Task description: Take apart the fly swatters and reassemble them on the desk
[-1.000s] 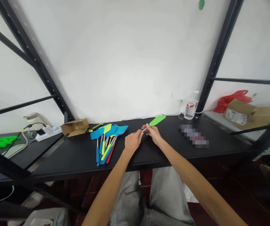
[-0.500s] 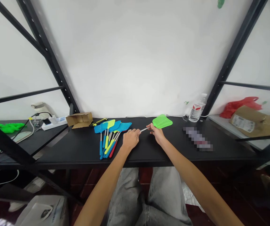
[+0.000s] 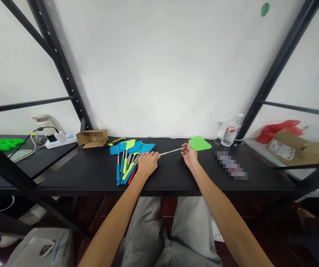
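Observation:
A green fly swatter (image 3: 200,143) is stretched out sideways above the black table, its thin metal rod bare between my hands. My right hand (image 3: 189,155) pinches the rod close to the green mesh head. At the other end, my left hand (image 3: 148,163) is closed round the handle, which its fingers hide. Just left of that hand lies a pile of fly swatters (image 3: 126,170), with blue and yellow-green heads and blue, yellow-green and red grips toward the front edge.
Behind the pile are an open cardboard box (image 3: 92,138) and a yellow-black utility knife (image 3: 116,141). A water bottle (image 3: 231,129) stands at the back right, near a blurred-out object (image 3: 231,165). Black shelf posts (image 3: 284,55) rise on both sides; a power strip (image 3: 61,141) lies left.
My hands have moved apart, my right hand going right with the green head and my left hand going left. More of the metal rod shows between them.

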Motion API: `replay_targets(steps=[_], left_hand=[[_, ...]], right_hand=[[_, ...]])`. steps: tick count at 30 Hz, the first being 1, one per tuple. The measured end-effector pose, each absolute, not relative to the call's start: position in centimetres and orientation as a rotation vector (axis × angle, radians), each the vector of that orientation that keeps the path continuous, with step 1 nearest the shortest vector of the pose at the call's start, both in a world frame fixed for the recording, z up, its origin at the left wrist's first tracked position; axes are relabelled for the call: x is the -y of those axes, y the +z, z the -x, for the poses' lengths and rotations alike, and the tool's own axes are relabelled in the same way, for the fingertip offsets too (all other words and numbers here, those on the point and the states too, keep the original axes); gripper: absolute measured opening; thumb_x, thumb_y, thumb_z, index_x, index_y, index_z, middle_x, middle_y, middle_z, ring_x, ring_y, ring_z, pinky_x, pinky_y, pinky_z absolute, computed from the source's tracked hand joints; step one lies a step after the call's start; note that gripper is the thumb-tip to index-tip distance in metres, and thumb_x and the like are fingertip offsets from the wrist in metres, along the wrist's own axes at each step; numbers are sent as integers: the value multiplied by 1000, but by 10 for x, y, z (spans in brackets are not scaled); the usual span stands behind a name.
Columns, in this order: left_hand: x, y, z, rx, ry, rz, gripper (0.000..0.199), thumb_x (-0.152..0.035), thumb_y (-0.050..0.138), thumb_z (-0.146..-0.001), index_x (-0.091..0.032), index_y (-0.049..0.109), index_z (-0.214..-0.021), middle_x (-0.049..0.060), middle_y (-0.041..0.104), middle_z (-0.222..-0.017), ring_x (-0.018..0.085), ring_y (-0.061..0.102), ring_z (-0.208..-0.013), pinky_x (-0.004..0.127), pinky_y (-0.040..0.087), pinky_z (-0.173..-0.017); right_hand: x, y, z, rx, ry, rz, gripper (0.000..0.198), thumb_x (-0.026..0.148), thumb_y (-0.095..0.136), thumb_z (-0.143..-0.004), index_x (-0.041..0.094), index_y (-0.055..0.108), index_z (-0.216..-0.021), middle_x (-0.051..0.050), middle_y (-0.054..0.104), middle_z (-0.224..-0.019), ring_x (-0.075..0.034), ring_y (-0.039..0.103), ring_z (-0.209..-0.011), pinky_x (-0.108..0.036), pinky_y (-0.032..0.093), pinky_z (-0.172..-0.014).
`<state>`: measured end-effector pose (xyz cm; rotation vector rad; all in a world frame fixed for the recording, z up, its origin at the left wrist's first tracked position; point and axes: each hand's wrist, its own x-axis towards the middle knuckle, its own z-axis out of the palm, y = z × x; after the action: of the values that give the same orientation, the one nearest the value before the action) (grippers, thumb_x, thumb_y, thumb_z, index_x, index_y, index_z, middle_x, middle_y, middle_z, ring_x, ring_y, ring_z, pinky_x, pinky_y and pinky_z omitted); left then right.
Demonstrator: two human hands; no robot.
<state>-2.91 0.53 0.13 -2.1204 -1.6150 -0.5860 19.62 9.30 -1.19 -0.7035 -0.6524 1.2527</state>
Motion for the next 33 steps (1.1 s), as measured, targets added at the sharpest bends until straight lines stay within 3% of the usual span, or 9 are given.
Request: replay_targets(steps=[7,11,22,33], left_hand=[[-3,4,21,1609,-688,2179,34,-30,34,-102,-24,59,-123,9,68,-107,22,64,-94,36,38,-90],[-5,3,16,1547,-687,2274,34,-33,34,-103,-24,58,-126,9,68,-105,21,64,-96,35,37,-92],[-4,5,12,1640,-623,2174,38,-38,30,-104,-28,64,-115,7,71,-91,21,65,-85,36,34,-85],[-3,8,21,1774,-688,2050,38,-34,31,-102,-30,66,-116,10,71,-103,27,59,-102,43,30,-93]], right_hand=[[-77,-12,-173,1328,1180,793,44,61,73,-73,19,74,-85,-5,72,-79,-11,57,-58,-22,34,-46],[-63,-10,-155,1510,1221,724,44,63,69,-76,21,74,-88,-4,72,-79,-12,57,-59,-23,35,-48],[-66,-16,-155,1131,1291,705,48,66,75,-70,18,72,-75,-4,64,-67,-11,54,-56,-24,35,-47],[-82,-13,-176,775,1078,713,50,68,74,-67,19,64,-68,0,55,-56,-11,49,-51,-27,38,-48]])
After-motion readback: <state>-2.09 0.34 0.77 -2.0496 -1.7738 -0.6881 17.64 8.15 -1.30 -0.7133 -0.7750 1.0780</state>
